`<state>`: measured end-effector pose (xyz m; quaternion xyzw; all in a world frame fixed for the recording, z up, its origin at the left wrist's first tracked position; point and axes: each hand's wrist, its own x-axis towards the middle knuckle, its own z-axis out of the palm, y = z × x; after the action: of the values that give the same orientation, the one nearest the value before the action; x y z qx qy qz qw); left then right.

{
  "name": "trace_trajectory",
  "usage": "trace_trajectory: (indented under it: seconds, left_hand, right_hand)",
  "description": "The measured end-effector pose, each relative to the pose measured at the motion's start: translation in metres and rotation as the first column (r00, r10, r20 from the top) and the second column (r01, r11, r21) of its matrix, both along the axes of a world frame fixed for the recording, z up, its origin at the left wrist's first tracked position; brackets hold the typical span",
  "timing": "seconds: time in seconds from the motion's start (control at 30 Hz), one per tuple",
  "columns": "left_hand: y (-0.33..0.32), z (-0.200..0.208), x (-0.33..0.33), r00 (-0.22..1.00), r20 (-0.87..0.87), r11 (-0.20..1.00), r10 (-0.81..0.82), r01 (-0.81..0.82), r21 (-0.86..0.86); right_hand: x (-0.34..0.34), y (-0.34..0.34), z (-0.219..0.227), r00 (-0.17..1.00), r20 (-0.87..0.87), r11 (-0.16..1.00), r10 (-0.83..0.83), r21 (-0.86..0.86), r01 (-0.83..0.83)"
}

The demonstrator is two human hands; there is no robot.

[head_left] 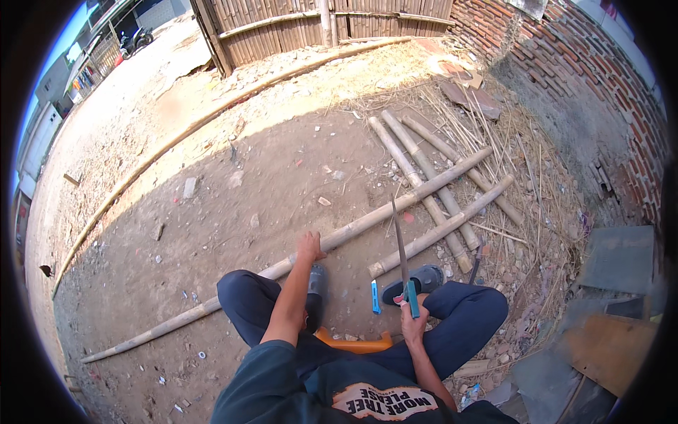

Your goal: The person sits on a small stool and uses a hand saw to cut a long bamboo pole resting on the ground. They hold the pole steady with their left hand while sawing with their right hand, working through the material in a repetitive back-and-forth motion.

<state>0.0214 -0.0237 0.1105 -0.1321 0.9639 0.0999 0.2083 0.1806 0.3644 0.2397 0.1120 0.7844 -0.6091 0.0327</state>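
Our dark shirt (pixel 272 378) lay nearest. Beyond it, our left hand (pixel 309 246) curled over the long bamboo pole (pixel 357 226), which stretched to both sides of that hand; our right hand (pixel 414 322) gripped the saw (pixel 402 254), blade pointing away. Pinning the pole firmly and stroking squarely seemed wisest (a blue cutter (pixel 375 297) lay left of our right hand).

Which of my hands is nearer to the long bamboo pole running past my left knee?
Left. Your left hand is on the long bamboo pole; your right hand is off it, closer to your body, holding the saw by its handle.
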Motion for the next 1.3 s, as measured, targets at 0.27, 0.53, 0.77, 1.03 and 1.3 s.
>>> trace_trajectory:
  seconds: [0.27, 0.53, 0.77, 1.03, 1.3]
  left_hand:
    - [0.03, -0.043, -0.003, 0.982, 0.044, 0.982, 0.186, -0.184, -0.045]
    - [0.022, -0.102, -0.001, 0.989, -0.077, 0.984, 0.13, -0.138, -0.111]
    - [0.025, -0.109, -0.017, 0.987, -0.071, 0.989, 0.147, -0.149, -0.023]
    - [0.013, -0.091, -0.027, 0.958, 0.283, 0.923, -0.042, -0.072, 0.378]
    - [0.016, -0.117, -0.023, 0.922, 0.386, 0.91, -0.017, -0.145, 0.387]
  right_hand:
    - [-0.006, 0.005, -0.013, 0.984, -0.153, 0.975, 0.088, 0.215, -0.054]
    - [-0.009, -0.012, 0.005, 0.984, -0.031, 0.952, 0.176, 0.259, -0.162]
    - [-0.015, -0.015, -0.001, 0.978, 0.011, 0.941, 0.206, 0.271, -0.201]
    - [-0.018, -0.015, 0.0, 0.974, -0.044, 0.937, 0.221, 0.285, -0.2]
    - [-0.017, -0.015, 0.001, 0.972, 0.011, 0.933, 0.234, 0.279, -0.228]
